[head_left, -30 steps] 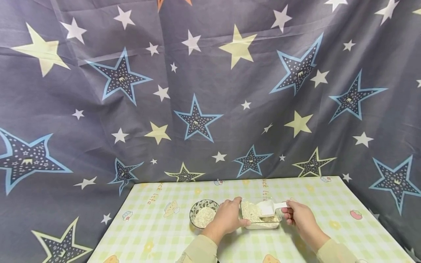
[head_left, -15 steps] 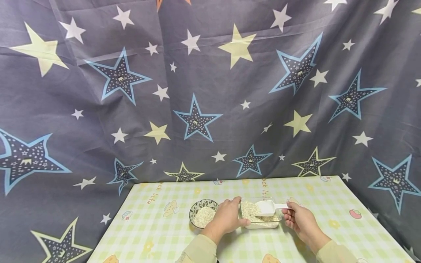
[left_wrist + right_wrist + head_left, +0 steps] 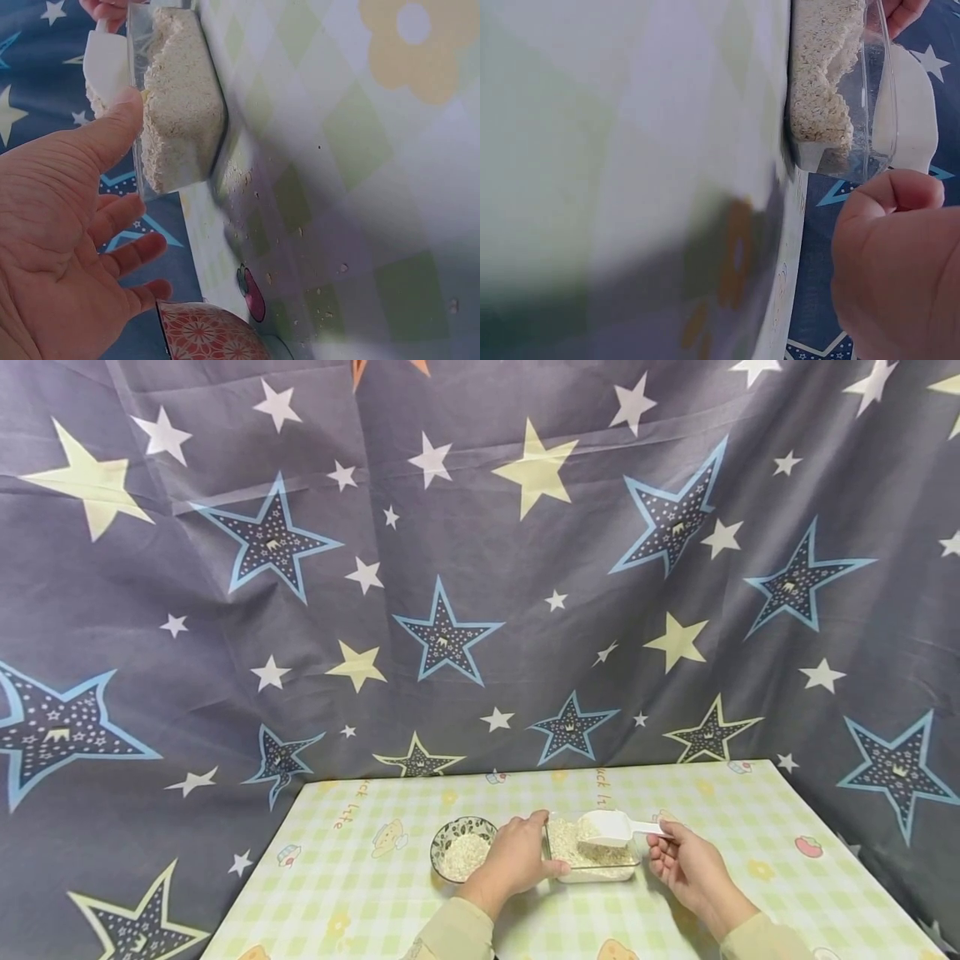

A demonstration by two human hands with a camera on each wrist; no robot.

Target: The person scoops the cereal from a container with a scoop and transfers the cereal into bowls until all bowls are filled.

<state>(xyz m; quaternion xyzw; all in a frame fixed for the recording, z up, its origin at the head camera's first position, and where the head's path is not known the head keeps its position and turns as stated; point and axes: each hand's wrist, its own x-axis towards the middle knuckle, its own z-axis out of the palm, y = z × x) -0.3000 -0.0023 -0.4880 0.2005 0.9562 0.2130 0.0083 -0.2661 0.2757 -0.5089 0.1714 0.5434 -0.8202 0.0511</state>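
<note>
A clear rectangular container point(image 3: 597, 875) of oat flakes point(image 3: 567, 841) stands on the table. My left hand point(image 3: 517, 853) holds its left end, thumb at the near corner and fingers at the far one. In the left wrist view that thumb point(image 3: 124, 124) lies against the rim. With my right hand point(image 3: 690, 864) I pinch the handle of a white scoop point(image 3: 611, 827). The scoop is above the oats, tilted and loaded with flakes, as the left wrist view shows. Left of my left hand sits a patterned bowl point(image 3: 442, 841), also holding oats.
A green checked cloth point(image 3: 360, 893) covers the table. Loose flakes point(image 3: 322, 311) lie on it near the bowl in the left wrist view. Behind the table hangs a dark curtain point(image 3: 480, 552) printed with stars.
The scoop has risen from within the oats to above them, tilting so its handle end sits lower. My left hand, the container and the bowl stay in place.
</note>
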